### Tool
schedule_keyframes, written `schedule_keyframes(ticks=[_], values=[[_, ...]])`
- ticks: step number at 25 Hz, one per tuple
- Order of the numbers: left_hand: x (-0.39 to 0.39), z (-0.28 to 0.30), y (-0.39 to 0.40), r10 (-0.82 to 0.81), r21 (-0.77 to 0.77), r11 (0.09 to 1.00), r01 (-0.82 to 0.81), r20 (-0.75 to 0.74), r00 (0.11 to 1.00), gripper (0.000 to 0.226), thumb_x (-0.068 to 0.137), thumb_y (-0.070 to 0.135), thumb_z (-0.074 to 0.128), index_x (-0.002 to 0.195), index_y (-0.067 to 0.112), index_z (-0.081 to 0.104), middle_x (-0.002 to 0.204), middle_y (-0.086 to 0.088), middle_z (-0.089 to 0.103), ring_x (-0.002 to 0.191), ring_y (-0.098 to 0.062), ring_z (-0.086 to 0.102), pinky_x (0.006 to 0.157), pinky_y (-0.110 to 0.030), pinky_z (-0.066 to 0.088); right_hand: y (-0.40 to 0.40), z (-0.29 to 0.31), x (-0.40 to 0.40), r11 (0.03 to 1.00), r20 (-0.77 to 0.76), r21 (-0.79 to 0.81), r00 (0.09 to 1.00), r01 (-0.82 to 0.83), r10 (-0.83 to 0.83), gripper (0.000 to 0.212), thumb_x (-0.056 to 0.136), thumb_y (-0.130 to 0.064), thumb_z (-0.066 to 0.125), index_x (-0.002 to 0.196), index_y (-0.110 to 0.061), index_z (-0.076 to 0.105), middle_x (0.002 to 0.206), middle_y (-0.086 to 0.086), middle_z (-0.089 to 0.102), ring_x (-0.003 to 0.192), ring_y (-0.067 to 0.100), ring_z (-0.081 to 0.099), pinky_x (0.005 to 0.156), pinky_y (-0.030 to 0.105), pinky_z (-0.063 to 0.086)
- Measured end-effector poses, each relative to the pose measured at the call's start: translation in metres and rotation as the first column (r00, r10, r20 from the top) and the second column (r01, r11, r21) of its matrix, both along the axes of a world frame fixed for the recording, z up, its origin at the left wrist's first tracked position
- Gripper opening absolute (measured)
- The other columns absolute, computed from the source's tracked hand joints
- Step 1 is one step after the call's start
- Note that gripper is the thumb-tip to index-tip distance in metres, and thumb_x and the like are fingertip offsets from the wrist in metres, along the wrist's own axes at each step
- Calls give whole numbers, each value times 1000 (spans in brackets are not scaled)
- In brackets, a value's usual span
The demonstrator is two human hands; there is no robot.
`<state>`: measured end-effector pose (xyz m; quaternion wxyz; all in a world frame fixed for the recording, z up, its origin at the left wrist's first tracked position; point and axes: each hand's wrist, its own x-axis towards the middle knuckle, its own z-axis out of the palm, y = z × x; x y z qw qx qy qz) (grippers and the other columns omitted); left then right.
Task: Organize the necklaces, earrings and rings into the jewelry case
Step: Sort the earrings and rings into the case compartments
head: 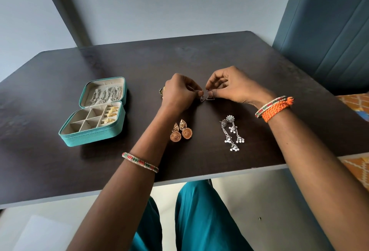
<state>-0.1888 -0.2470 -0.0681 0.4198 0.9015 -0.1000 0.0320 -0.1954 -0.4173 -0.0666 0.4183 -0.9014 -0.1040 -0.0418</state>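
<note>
A person sits at a dark table (199, 61) with an open teal jewelry case (93, 128) as the landmark. The job looks partly done: silver chains (104, 93) already hang in the case's lid, and gold pieces (110, 113) fill its right-hand slots, while the 4 square compartments appear empty. Well to the right of the case, the left hand (177, 93) and right hand (235, 86) meet, each pinching 1 small silver triangular earring (206, 97) between curled fingertips, just above the table. Nearer the person than the hands lie 2 gold dome-shaped earrings (181, 130) and, further right, 2 long silver earrings (232, 132) with pale bead clusters. Something small peeks out behind the left hand; I cannot tell what it is.
</note>
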Motion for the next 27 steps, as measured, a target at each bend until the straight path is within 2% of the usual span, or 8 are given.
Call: schedule_keyframes(ticks=[2, 7, 10, 12, 15, 20, 24, 27], values=[[0, 1, -1, -27, 40, 999, 26, 24, 999, 7, 78, 16, 73, 84, 18, 75, 83, -3, 73, 81, -13, 68, 75, -27, 55, 0, 1, -1, 998, 28, -48, 999, 33, -31, 17, 73, -10, 79, 78, -23, 69, 79, 3, 72, 65, 7, 60, 70, 26, 52], [1, 0, -2, -56, 116, 992, 45, 93, 994, 12, 77, 17, 73, 89, 21, 74, 86, -1, 72, 86, -17, 66, 79, -32, 54, 2, 0, 0, 994, 71, -94, 996, 57, -51, 15, 74, -12, 78, 83, -23, 71, 76, -2, 70, 53, -7, 54, 59, 9, 44], [3, -1, -2, -46, 109, 993, 34, 104, 993, 14, 78, 18, 72, 91, 21, 73, 88, -3, 72, 87, -19, 66, 79, -33, 54, 0, 1, 1, 994, 78, -93, 995, 64, -57, 13, 77, -14, 75, 82, -25, 71, 76, -5, 70, 62, 1, 59, 65, 18, 48], [2, -1, -3, -29, 82, 996, 19, 120, 992, 12, 81, 19, 71, 93, 21, 72, 87, -3, 72, 87, -20, 66, 75, -30, 52, 1, 1, 0, 994, 97, -82, 993, 77, -69, 15, 79, -11, 71, 80, -26, 70, 71, -10, 67, 62, 2, 59, 63, 15, 47], [0, 2, -5, 68, -68, 996, -58, 156, 985, 9, 86, 27, 65, 90, 22, 71, 79, 2, 70, 83, -19, 65, 72, -31, 51, 4, 5, -4, 992, 232, -27, 966, 124, -114, 18, 73, -4, 63, 72, -20, 71, 61, -8, 65, 52, -1, 53, 54, 8, 40], [-5, 14, -8, 332, -284, 921, -267, 213, 919, 22, 86, 41, 53, 84, 25, 69, 72, 8, 69, 74, -17, 67, 69, -31, 51, 3, 11, -10, 993, 473, 19, 874, 119, -113, 13, 64, -10, 55, 53, -7, 60, 48, 0, 56, 45, 5, 46, 47, 17, 32], [4, 15, 15, 533, -483, 742, -466, 2, 846, 20, 83, 36, 60, 73, 21, 69, 65, 7, 65, 73, -20, 65, 66, -24, 45, 6, 12, -12, 997, 486, 52, 871, 50, -69, 14, 63, -6, 53, 50, -5, 58, 44, -1, 54, 43, 7, 46, 45, 20, 30], [13, 13, 40, 531, -498, 740, -452, 20, 847, 18, 88, 27, 59, 87, 15, 72, 72, 0, 66, 71, -15, 64, 63, -21, 44, 14, 19, -8, 980, 390, 200, 919, -14, -66, 15, 64, -6, 53, 51, -9, 62, 44, -9, 55, 44, 2, 46, 46, 16, 32]])
